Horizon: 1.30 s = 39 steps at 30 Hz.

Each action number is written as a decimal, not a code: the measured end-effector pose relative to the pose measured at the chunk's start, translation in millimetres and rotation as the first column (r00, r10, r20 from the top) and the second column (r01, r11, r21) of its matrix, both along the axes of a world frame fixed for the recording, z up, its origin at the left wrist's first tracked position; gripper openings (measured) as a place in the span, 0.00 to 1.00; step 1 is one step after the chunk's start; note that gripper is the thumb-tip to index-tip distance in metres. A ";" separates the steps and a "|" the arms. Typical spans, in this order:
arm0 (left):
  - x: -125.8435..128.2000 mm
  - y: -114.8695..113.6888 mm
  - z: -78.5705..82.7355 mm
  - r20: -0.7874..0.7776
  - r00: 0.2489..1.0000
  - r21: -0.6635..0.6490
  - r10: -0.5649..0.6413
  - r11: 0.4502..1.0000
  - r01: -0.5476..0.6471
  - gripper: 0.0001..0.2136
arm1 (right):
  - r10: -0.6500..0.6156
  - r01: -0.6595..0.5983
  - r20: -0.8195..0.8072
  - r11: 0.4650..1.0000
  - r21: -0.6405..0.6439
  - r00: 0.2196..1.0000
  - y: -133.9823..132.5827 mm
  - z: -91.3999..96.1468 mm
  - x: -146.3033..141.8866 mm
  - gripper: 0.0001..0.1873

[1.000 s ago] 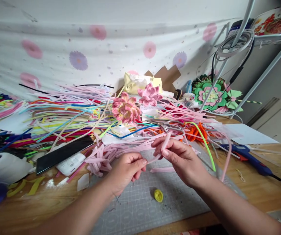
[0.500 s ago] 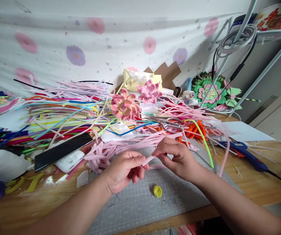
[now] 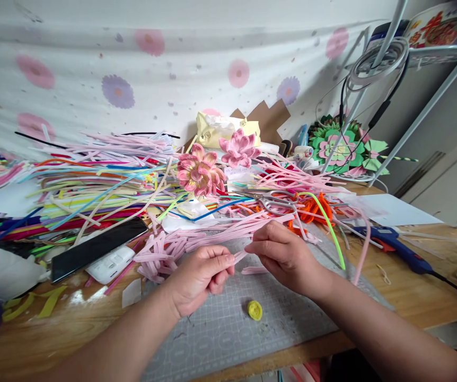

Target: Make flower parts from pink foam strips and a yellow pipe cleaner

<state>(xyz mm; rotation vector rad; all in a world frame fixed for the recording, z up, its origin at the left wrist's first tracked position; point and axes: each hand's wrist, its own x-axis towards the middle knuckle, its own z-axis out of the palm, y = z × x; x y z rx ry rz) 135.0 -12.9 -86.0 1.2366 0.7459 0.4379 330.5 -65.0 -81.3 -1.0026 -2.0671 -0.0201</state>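
Note:
Between my two hands stretches a short pink pipe cleaner piece [image 3: 240,256]. My left hand [image 3: 202,276] pinches one end between thumb and fingers, the other fingers curled in. My right hand [image 3: 282,254] grips the opposite end with its fingertips. Both hands are raised over the grey cutting mat [image 3: 212,339]. Below them a small yellow coil [image 3: 254,310] lies on the mat. Just behind the hands is a pile of pink pipe cleaners [image 3: 228,233], with bent pink pieces [image 3: 155,252] at its left. Another short pink piece [image 3: 254,270] lies near my right hand.
Two pink pipe cleaner flowers [image 3: 200,170] stand at the back. Scissors [image 3: 276,203] rest on the pile. A blue glue gun [image 3: 395,246] lies at right, its cord trailing. A black phone [image 3: 99,249] and a white device [image 3: 110,263] are at left, near bundles of coloured pipe cleaners [image 3: 105,193].
Both hands keep hold of the pink piece. My right hand's fingers have curled in further, and my left fingers are more tightly closed. The whole view has shifted slightly.

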 end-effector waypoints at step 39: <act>-136.0 80.8 52.5 -0.648 0.570 0.722 0.505 0.647 0.247 0.13 | -0.047 0.238 0.349 0.814 -0.529 0.936 -10.0 -16.7 29.3 0.03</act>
